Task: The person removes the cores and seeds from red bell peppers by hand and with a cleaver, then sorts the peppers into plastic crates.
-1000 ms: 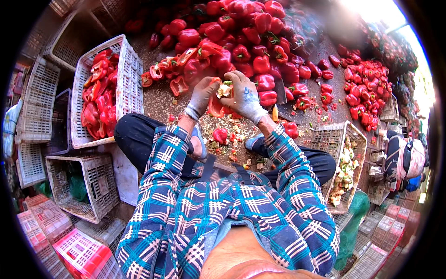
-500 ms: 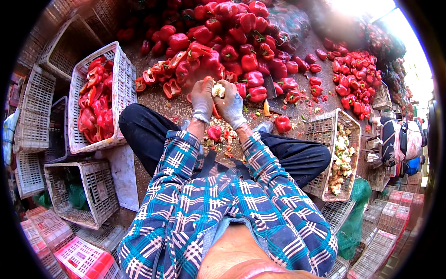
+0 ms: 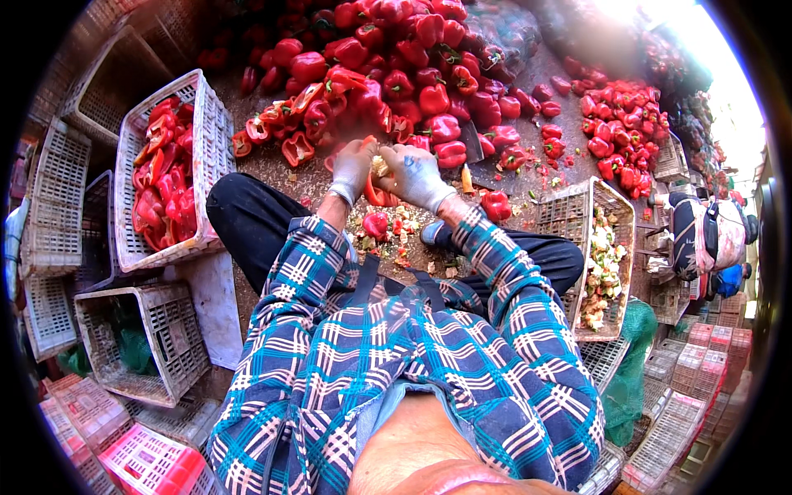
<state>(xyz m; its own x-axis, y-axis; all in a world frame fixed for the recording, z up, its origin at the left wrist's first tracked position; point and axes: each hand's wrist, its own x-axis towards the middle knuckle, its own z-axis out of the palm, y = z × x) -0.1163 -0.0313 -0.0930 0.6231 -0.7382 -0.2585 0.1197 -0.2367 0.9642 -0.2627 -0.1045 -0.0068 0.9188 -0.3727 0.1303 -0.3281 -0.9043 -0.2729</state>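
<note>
Both gloved hands meet over the ground in front of the crossed legs; the left hand (image 3: 353, 167) and right hand (image 3: 417, 175) close together around a pepper (image 3: 378, 186), its pale core (image 3: 380, 166) showing between them; a crate (image 3: 200, 124) of cut pieces stands left; the pile (image 3: 412, 66) lies just beyond.

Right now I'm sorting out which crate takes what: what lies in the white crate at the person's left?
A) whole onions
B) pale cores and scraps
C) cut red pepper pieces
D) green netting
C: the white crate on the left holds red pepper pieces; the pale scraps lie in the crate on the right.
</note>
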